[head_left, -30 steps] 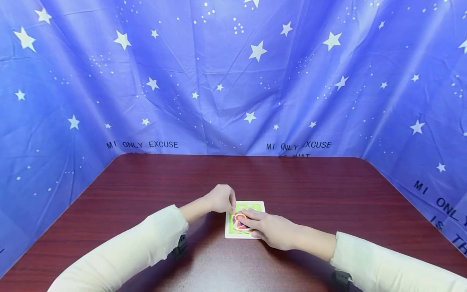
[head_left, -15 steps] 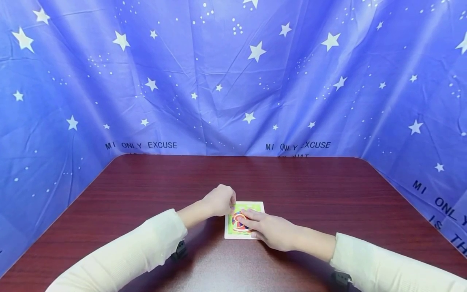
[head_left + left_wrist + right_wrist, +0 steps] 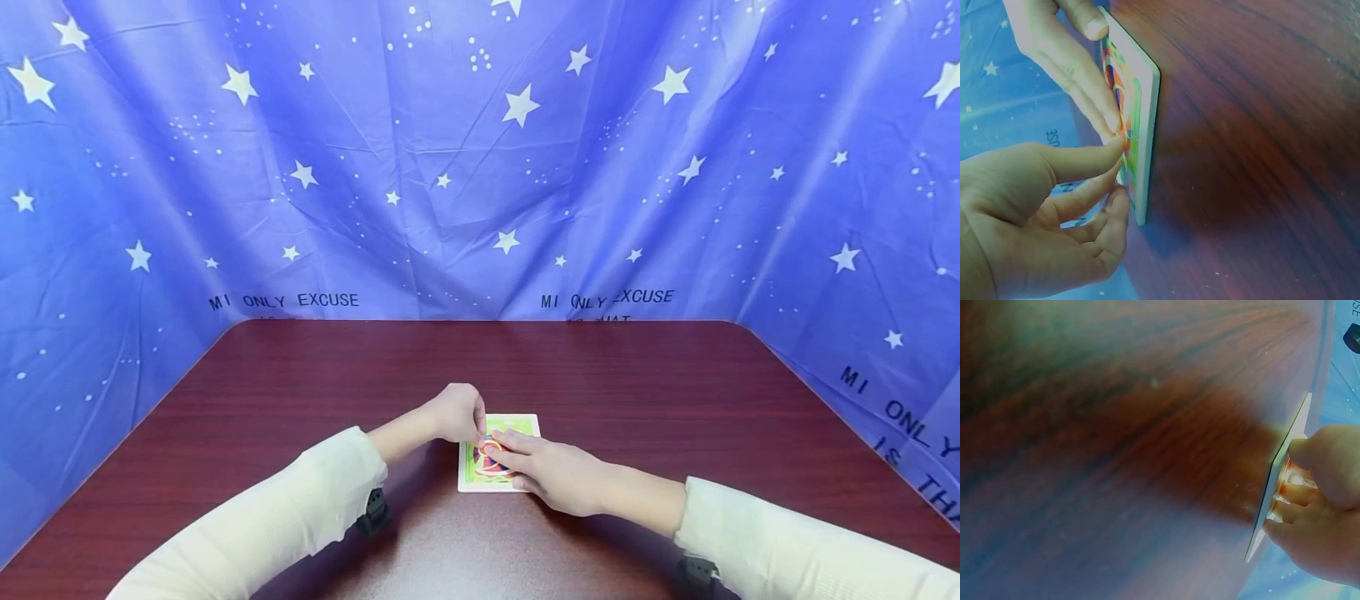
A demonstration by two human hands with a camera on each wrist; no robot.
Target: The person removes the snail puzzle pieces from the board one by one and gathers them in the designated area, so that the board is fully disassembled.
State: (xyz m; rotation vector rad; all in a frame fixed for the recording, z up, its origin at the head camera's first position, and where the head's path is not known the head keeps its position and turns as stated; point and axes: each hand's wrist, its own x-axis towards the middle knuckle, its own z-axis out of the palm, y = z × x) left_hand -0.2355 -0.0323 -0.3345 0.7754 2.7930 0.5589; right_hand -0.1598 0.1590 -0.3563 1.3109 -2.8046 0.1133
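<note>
A thin, nearly square board [image 3: 486,477] with a white border and a bright green picture with a round red, purple and orange design lies on the table. My right hand [image 3: 567,477] comes from the right, its outstretched fingers resting on the picture and covering the board's right part. From the upper left, my left hand [image 3: 454,413] reaches down with bent fingers. In the left wrist view, its thumb and forefinger tips meet right at the picture's face, close to the right hand's fingertips. I cannot tell whether a loose piece is between them. The board's thick pale edge [image 3: 1272,475] shows in the right wrist view.
The dark red wooden table [image 3: 360,358] stretches out around the board. Behind it and along both sides hangs a blue curtain [image 3: 420,108] with white stars and black lettering. Cream sleeves [image 3: 262,517] cover both forearms, with a dark band [image 3: 373,508] at each wrist.
My left fingertips have shifted slightly right and nearer over the picture, toward the right hand's fingers. The right hand stays resting on the board. The head view has turned slightly right.
</note>
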